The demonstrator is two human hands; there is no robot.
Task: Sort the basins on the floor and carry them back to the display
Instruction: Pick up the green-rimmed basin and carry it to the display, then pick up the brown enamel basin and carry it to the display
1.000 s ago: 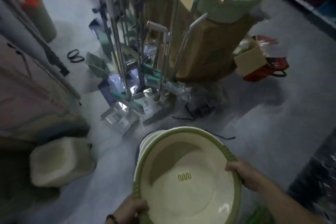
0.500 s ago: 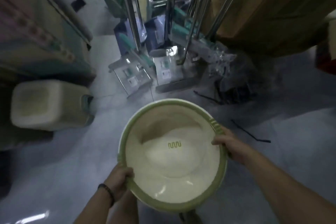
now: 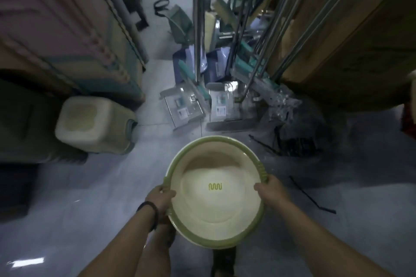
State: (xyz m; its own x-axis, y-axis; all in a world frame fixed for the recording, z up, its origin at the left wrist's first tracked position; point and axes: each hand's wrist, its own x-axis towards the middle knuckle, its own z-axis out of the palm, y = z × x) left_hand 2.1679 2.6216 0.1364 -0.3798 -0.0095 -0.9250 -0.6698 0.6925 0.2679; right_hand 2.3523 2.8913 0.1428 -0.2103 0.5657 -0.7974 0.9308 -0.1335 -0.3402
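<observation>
Near the bottom centre, on the rim of the basin (image 3: 216,209), the fingers (image 3: 168,193) of the left hand (image 3: 158,198) curl over its left edge. The right hand (image 3: 271,192) grips the right edge, thumb inside. The basin is held level above the floor (image 3: 78,186), close to the body. The carrying step seems in hand; next comes walking it to the display, clear of the mop poles (image 3: 198,29) ahead. Counted: two hands; one basin seen, though others may nest beneath; one square bin (image 3: 90,123) at left.
</observation>
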